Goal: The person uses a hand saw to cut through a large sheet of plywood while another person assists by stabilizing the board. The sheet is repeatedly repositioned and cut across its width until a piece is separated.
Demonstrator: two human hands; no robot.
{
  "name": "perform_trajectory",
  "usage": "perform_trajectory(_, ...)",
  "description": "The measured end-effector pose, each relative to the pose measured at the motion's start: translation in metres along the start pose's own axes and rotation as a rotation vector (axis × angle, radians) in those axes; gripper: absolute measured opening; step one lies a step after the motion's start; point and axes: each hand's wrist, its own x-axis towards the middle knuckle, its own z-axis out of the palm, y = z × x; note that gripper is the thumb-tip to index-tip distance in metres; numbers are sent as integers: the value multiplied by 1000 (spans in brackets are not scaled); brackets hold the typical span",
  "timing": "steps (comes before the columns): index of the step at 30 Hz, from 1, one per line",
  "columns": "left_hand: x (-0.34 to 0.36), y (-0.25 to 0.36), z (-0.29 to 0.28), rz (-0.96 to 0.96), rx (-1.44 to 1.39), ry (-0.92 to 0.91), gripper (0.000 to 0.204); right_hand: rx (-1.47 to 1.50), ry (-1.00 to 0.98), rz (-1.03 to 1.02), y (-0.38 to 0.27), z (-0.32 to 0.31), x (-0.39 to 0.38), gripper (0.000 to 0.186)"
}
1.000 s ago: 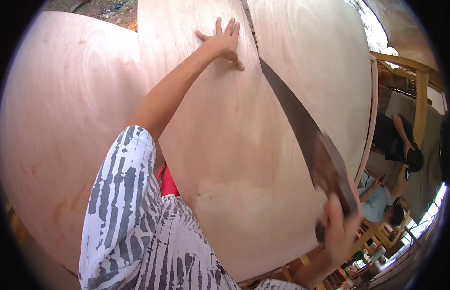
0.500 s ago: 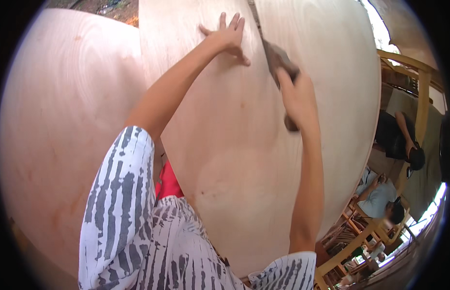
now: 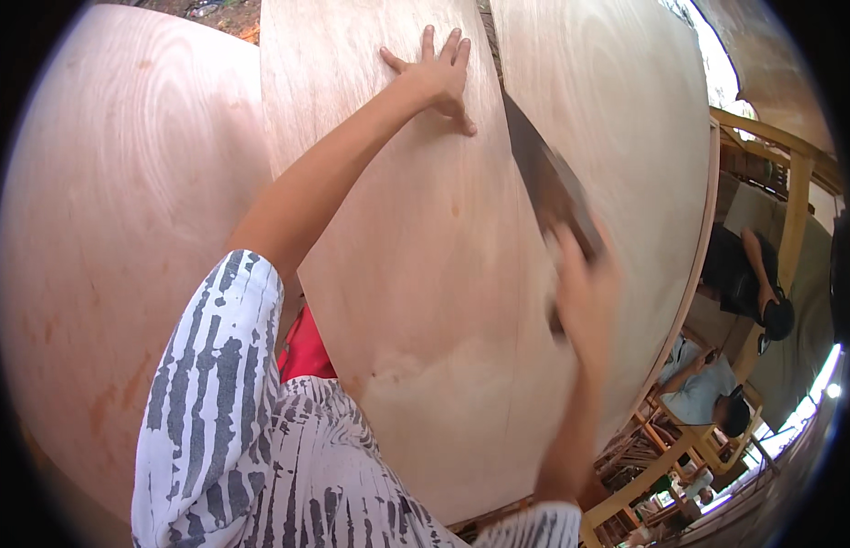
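A large pale plywood sheet (image 3: 434,301) lies before me, with a narrow cut running down from its far edge. In that cut sits the blade of a handsaw (image 3: 545,173), dark and slanting back toward me. My right hand (image 3: 585,283), somewhat blurred, is closed around the saw's handle, whose lower end shows below the fingers. On the plywood just left of the cut, my left hand (image 3: 434,82) presses flat with its fingers spread. It holds nothing.
Another plywood sheet (image 3: 132,228) lies to the left, partly under the first one. At the right, beyond the sheet's edge, stands a yellowish wooden frame (image 3: 795,201). Two people (image 3: 740,274) (image 3: 703,388) are there among wooden pieces. Bare ground shows at the far left.
My right hand has drawn the saw back toward me, so much more of its blade shows above the plywood. My left hand has stayed in place on the sheet.
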Motion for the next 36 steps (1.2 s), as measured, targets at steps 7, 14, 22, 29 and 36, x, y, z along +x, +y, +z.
perform_trajectory(7,13,-9,20,30,-31,-25,157,-139,-120,107,-28,19,57,50)
perform_trajectory(14,10,2,9,9,-12,4,150,-56,120,247,-81,-138,-187,56)
perform_trajectory(22,-2,-4,4,22,-37,8,151,-9,-50,-10,16,34,30,48)
perform_trajectory(29,8,-17,19,-1,-32,1,150,-35,-74,209,-30,-13,2,50)
perform_trajectory(36,9,-16,12,-3,-12,35,149,-162,74,147,-62,-147,-233,53)
